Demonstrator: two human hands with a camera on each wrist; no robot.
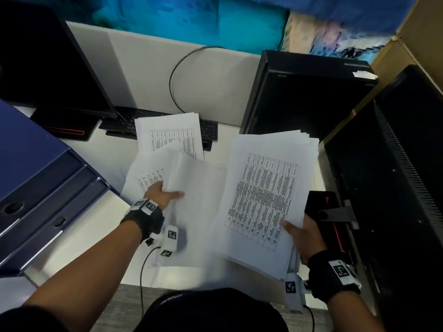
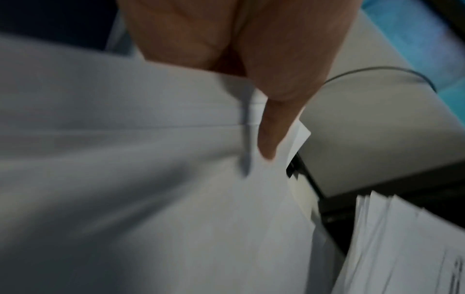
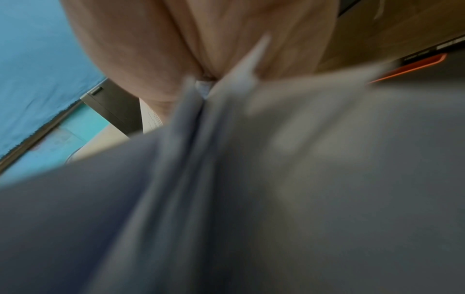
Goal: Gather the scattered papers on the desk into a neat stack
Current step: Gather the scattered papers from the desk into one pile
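Observation:
My right hand (image 1: pixel 303 236) grips a thick stack of printed papers (image 1: pixel 263 200) by its near right corner, thumb on the top sheet, lifted above the white desk (image 1: pixel 72 264). In the right wrist view the blurred stack (image 3: pixel 251 179) fills the frame under the hand (image 3: pixel 201 49). My left hand (image 1: pixel 165 194) pinches the left edge of a blank white sheet (image 1: pixel 199 212), thumb on top; the left wrist view shows the thumb (image 2: pixel 274 119) pressing that sheet (image 2: pixel 151 179). More printed sheets lie beneath (image 1: pixel 146 178) and behind (image 1: pixel 167 135), one partly over the keyboard.
Blue binders (image 1: pixel 36 188) lie at the left. A monitor (image 1: pixel 43 63) and black keyboard (image 1: pixel 124 121) stand behind the papers. A black computer tower (image 1: pixel 306 97) and another black monitor (image 1: pixel 395 188) crowd the right side. A cable (image 1: pixel 182 75) loops on the partition.

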